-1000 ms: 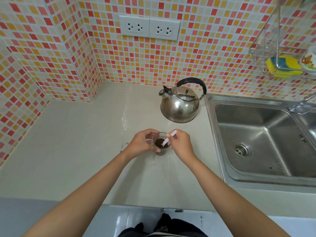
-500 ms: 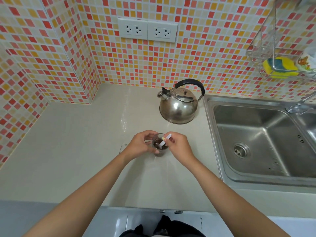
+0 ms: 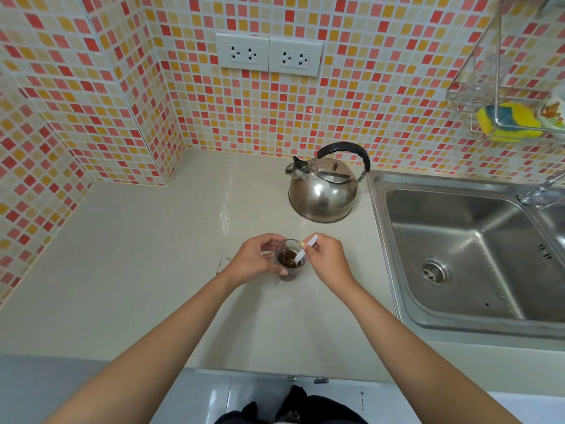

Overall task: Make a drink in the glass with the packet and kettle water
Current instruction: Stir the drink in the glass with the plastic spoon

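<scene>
Surface [image 3: 153, 270]: a pale counter on which the kettle and the glass are stood; both hands are worked above its middle.
Kettle [image 3: 322, 191]: a steel kettle with a black handle, stood upright well beyond both hands and slightly to the right; it is touched by neither hand, and the right hand is judged the nearer to it.
Left hand [image 3: 252, 261]: curled around the left side of the glass, so the glass is steadied on the surface.
Right hand [image 3: 328, 260]: closed in a pinch on the upper end of the stick, just right of the glass.
Glass [image 3: 289, 260]: a small clear glass, upright between the two hands, against the left hand's fingers and just left of the right hand; dark brown liquid is seen inside.
Stick [image 3: 304, 250]: a thin white stirrer; its long axis is slanted from the right hand's fingertips down and leftward into the glass, with the lower end in the liquid.
Key relation: the liquid lies below and left of the pinching fingers, along the line of the stick, so stirring is judged to be the step in hand.
Packet: not made out in this view.
</scene>
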Demonstrator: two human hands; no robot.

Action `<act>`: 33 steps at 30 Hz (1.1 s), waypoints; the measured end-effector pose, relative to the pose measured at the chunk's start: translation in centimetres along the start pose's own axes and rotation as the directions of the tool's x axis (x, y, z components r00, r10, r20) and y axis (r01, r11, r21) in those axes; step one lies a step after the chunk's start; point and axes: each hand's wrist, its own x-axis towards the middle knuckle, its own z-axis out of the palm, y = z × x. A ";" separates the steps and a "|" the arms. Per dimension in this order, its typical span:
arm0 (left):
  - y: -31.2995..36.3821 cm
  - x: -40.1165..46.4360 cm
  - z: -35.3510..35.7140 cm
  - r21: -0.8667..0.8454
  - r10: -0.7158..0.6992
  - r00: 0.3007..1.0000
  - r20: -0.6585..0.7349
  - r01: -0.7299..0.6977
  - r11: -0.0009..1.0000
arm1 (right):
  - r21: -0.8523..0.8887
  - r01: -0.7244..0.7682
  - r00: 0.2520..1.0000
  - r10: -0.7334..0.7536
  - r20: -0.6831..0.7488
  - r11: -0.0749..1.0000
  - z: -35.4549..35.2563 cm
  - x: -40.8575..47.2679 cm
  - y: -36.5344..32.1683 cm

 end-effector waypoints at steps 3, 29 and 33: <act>0.0 0.0 0.0 0.009 0.003 1.000 0.006 -0.003 1.000 | 0.025 -0.010 1.000 0.010 -0.013 1.000 0.2 0.0 0.2; 0.3 -0.2 0.0 0.009 0.002 1.000 -0.002 -0.002 1.000 | -0.055 0.012 1.000 -0.013 -0.018 0.998 0.0 0.4 -0.3; 0.4 -0.2 -0.1 0.020 0.002 1.000 0.011 -0.002 1.000 | -0.016 0.015 0.999 -0.014 0.035 1.000 0.8 0.0 -0.7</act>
